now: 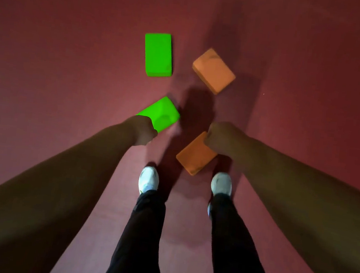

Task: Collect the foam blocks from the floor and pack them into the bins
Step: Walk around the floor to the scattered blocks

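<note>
Four foam blocks lie on the red floor point(71, 58) in front of my white shoes point(148, 178), and no bin is in view. My left hand point(143, 130) is at the near-left end of the near green block point(161, 112), whose long axis runs away from me toward the far right. The fingers are curled tight at that end, and I judge they grip it, though the light is dim. My right hand point(219, 135) sits over the far-right end of the near orange block point(192, 155), which lies on the same slant, just ahead of my right foot. Its fingers are hidden under the back of the hand, so I cannot tell whether it grips or only rests there.

Beyond these, well apart from both hands, the far green block point(158, 54) lies with its long axis pointing almost straight away from me, on my left hand's side. The far orange block point(213, 71) lies turned diagonally, on my right hand's side. I reckon each hand takes the block on its own side, lifting by the end.
</note>
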`<move>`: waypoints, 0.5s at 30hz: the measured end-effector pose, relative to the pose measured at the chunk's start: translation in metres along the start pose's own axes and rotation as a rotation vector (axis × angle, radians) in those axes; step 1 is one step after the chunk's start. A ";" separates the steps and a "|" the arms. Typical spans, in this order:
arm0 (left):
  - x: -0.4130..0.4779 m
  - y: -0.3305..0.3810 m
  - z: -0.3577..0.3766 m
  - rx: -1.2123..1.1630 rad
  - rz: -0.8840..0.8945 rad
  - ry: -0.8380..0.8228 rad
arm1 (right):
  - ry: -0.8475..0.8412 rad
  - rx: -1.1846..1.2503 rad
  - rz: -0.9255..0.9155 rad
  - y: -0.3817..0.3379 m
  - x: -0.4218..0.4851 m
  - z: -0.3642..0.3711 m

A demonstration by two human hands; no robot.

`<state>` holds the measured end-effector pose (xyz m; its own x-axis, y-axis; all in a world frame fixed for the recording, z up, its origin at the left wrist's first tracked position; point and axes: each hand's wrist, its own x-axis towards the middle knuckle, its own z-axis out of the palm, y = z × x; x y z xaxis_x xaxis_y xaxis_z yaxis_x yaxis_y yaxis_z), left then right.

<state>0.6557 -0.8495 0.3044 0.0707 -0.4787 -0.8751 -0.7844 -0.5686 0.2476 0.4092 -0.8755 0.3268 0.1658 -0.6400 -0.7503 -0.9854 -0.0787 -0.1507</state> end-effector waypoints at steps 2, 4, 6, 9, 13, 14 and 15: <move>0.044 -0.005 0.011 0.055 0.006 0.027 | -0.046 -0.001 0.005 0.009 0.041 0.024; 0.089 -0.015 0.027 0.109 -0.012 0.003 | -0.090 -0.026 0.002 0.020 0.084 0.051; 0.133 -0.029 0.050 0.166 0.003 -0.002 | -0.123 -0.061 -0.013 0.033 0.126 0.081; 0.192 -0.055 0.087 0.212 -0.033 0.022 | -0.147 -0.086 -0.048 0.053 0.176 0.119; 0.250 -0.084 0.125 0.242 -0.048 0.095 | -0.141 -0.150 -0.106 0.073 0.229 0.164; 0.264 -0.092 0.132 0.225 -0.058 0.142 | -0.136 -0.163 -0.128 0.077 0.241 0.173; 0.279 -0.099 0.137 0.200 -0.068 0.191 | -0.130 -0.175 -0.144 0.081 0.253 0.183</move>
<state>0.6687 -0.8355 -0.0207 0.2276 -0.5721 -0.7879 -0.8785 -0.4698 0.0874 0.3781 -0.9041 0.0074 0.2976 -0.5097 -0.8072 -0.9407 -0.3006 -0.1570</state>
